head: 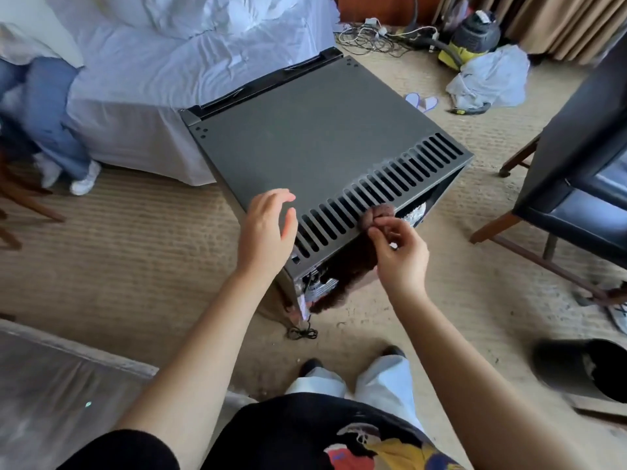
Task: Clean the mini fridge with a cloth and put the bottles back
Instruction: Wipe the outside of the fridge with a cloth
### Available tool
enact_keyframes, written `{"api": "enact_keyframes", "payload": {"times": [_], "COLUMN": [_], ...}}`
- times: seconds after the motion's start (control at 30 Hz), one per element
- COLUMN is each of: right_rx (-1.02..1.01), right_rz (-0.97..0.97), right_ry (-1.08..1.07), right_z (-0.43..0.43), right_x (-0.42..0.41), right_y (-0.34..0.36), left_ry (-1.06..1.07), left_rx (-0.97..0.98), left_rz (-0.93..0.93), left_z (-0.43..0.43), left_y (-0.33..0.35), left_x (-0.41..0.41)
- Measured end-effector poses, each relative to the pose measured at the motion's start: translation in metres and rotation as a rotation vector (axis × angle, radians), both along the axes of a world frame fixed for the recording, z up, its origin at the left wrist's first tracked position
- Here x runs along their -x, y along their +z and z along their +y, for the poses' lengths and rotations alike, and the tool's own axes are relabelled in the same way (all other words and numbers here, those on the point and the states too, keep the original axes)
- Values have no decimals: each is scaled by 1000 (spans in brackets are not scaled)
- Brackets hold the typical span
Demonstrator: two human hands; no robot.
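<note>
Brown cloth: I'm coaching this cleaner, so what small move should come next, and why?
Probably lift the brown cloth up onto the mini fridge top and spread it for wiping. The right hand only pinches its bunched end at the edge by the vent slots, and most of it hangs below that edge. The left hand is open above the top, free to help.

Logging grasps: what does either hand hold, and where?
The right hand pinches the brown fuzzy cloth by its bunched top end; the left hand holds nothing.
</note>
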State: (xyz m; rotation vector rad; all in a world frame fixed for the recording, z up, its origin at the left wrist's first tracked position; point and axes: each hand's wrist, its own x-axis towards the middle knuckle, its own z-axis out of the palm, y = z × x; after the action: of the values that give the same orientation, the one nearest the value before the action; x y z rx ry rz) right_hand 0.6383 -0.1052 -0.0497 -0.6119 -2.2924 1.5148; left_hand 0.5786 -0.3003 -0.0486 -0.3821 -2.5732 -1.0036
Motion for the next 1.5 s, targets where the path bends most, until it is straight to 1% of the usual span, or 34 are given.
{"api": "enact_keyframes", "payload": {"times": [0.07, 0.13, 0.2, 0.27, 0.33, 0.4, 0.47, 0.53, 0.63, 0.67, 0.73, 0.77, 0.83, 0.93, 0.97, 1.03, 1.1, 1.17, 1.23, 1.3, 1.43, 1.5], "right_rx": [19, 4, -56, -111, -145, -163, -186, -220, -311, -347, -389, -413, -462, -438, -422, -426, -455, -461, -463, -464, -512, -536], "right_rz": [-31, -33, -2, 75, 152, 188, 193, 197, 247, 297, 393, 405, 354, 149, 115, 159, 284, 367, 349, 258, -27, -88], "right_ry": [-75, -70, -16, 103, 278, 432, 505, 483, 330, 322, 392, 432, 492, 514, 497, 450, 424, 407, 394, 420, 539, 590], "right_z": [13, 8, -12, -41, -72, -93, -96, -84, -68, -68, -76, -82, -88, -81, -77, -69, -68, -72, -78, -83, -83, -79], "right_x": [11, 10, -2, -22, -43, -56, -59, -57, -55, -54, -52, -51, -50, -52, -52, -49, -47, -47, -48, -48, -49, -54], "right_y": [3, 2, -2, -8, -14, -21, -28, -33, -29, -26, -23, -25, -43, -76, -82, -76, -57, -43, -52, -74, -112, -120], "left_ry": [57, 69, 51, 46, 56, 65, 71, 81, 84, 80, 80, 86, 108, 128, 126, 115, 90, 85, 96, 107, 117, 121], "left_rx": [-5, 15, 48, 49, 26, 2, -12, -28, -45, -51, -77, -89, -99, -89, -87, -86, -105, -142, -174, -193, -153, -127], "left_rz": [-3, -14, -31, -47, -52, -33, -9, -10, -39, -50, -79, -95, -117, -138, -145, -163, -210, -247, -262, -281, -296, -337], "left_z": [-21, -35, -39, -39, -38, -37, -38, -39, -39, -39, -37, -36, -36, -38, -39, -41, -43, -43, -42, -44, -45, -46], "left_y": [-10, -19, -24, -26, -26, -27, -28, -30, -34, -35, -36, -36, -37, -41, -43, -45, -46, -44, -42, -41, -48, -59], "left_x": [-16, -27, -35, -41, -45, -49, -53, -57, -62, -64, -67, -68, -69, -70, -71, -73, -73, -74, -75, -75, -80, -86]}}
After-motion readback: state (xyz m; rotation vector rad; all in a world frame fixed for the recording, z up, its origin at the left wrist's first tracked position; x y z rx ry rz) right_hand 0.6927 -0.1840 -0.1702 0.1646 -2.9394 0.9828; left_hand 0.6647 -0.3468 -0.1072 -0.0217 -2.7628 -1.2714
